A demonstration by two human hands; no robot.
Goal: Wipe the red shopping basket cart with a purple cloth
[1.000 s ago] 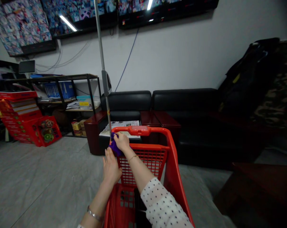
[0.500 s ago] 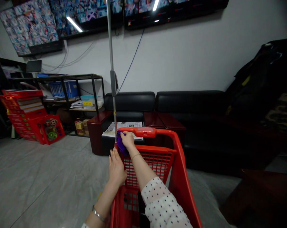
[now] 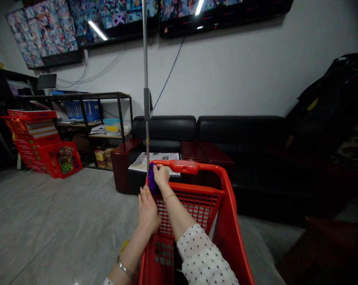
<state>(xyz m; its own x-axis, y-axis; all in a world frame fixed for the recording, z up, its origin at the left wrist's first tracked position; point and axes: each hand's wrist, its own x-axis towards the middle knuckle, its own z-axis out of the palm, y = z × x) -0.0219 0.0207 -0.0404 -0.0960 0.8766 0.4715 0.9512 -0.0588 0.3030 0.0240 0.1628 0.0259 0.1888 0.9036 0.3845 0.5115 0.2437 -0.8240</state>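
A red plastic shopping cart [image 3: 233, 221] stands in front of me, its handle bar [image 3: 184, 166] across the far end. My right hand [image 3: 161, 176] is closed on a bunched purple cloth [image 3: 152, 183] against the left end of that handle. Just below, my left hand [image 3: 148, 209] rests along the cart's left side with fingers stretched out, touching the rim near the cloth. A grey metal pole [image 3: 146, 59] with a grey sliding clamp [image 3: 148, 103] rises upright beside the cloth; its lower end is hidden behind the cloth and hands.
Behind the cart are black sofas [image 3: 241, 132] with dark red wooden arms and a newspaper [image 3: 140, 161] on one seat. A stack of red boxes [image 3: 36, 146] and a metal shelf [image 3: 107, 95] stand left. Screens [image 3: 116, 19] hang above; a dark red table [image 3: 330, 249] is lower right.
My view has shifted slightly, so the scene sits a little further right. Both hands keep almost the same place on the cart, the right one still on the purple cloth.
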